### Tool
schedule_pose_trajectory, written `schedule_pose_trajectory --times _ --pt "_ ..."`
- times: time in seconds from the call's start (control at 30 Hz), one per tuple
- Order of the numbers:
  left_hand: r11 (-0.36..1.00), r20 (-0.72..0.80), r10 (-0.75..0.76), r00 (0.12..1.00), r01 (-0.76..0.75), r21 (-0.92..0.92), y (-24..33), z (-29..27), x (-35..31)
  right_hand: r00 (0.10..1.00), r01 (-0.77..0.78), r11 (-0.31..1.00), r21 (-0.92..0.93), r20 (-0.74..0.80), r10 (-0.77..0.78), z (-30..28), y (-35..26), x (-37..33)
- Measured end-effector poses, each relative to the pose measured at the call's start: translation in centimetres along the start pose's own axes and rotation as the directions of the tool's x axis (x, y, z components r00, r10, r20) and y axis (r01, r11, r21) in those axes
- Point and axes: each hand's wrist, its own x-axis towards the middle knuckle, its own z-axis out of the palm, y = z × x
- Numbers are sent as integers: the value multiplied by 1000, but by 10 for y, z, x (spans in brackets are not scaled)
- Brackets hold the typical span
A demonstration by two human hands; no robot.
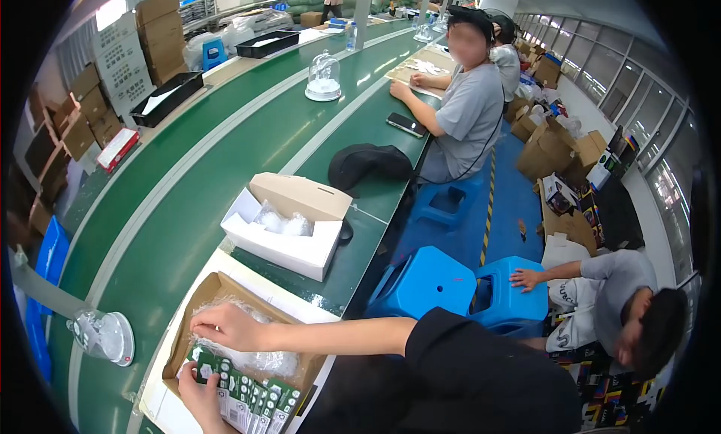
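Note:
In front of me lies a shallow brown cardboard box [175, 356], holding crinkled clear plastic bags [276, 363] and a fanned row of green-and-white printed packets [239, 390]. My left hand [201, 398] is at the near left end of the row, thumb and fingers closed on the edge of a green packet. Just above it, my right hand [234, 327] hovers over the plastic bags with its fingertips pinched together. Anything between those fingertips is too small to make out. My right forearm crosses above the box and hides part of the bags.
Beyond stands an open white carton [279, 248] with clear plastic-wrapped items. Clear domes [324, 79] stand on the green conveyor table [248, 145]. A black cap [369, 166] and a phone [406, 124] lie near its edge. Blue stools [424, 284] and co-workers are at the right.

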Motion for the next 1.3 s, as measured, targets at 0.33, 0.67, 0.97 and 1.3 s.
schedule_pose_trajectory --times 0.33,0.67,0.97,1.3 --pt "956 -21 -66 998 58 -288 13 -20 5 991 51 998 27 -125 -47 2 1 2" --pt "934 -162 -56 985 -5 -356 14 -16 -8 990 31 995 90 -142 -18 -2 -4 -3" --pt "925 -232 -99 968 4 -380 15 -25 -4 987 -145 985 91 -54 150 -5 1 -1" --pt "933 -370 -169 914 28 -359 40 -36 -3 970 -241 914 327 82 227 -2 18 -5"
